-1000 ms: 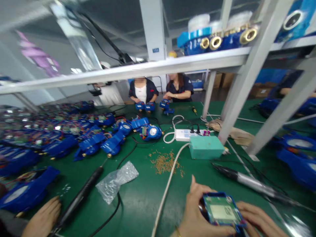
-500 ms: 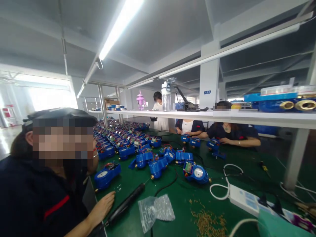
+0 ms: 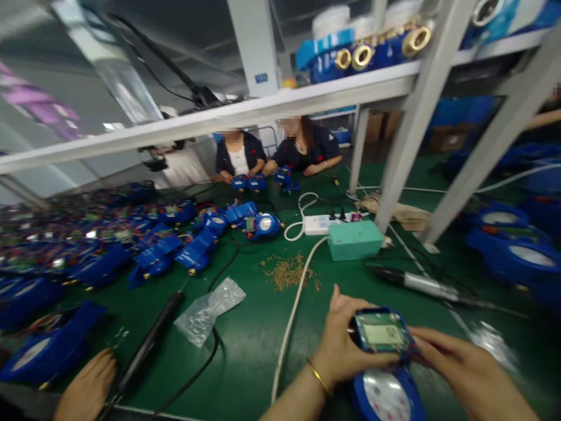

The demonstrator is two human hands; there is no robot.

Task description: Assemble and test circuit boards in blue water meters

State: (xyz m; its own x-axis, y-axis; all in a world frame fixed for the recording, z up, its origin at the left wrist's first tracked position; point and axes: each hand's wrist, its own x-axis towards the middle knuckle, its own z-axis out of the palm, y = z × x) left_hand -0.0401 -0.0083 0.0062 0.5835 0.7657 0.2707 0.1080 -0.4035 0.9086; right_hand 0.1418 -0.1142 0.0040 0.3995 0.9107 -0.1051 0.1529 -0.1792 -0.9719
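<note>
Resting low on the green desk point(image 3: 263, 351), a blue meter point(image 3: 385, 386) is gripped from both sides: its display module point(image 3: 382, 333) is clasped by the left hand point(image 3: 346, 345) and touched at its right edge by the fingers of the right hand point(image 3: 464, 368). A screwdriver point(image 3: 421, 285) is seen just beyond, a plastic bag point(image 3: 210, 310) to the left, and a co-worker's hand point(image 3: 87, 389) at the lower left.
</note>
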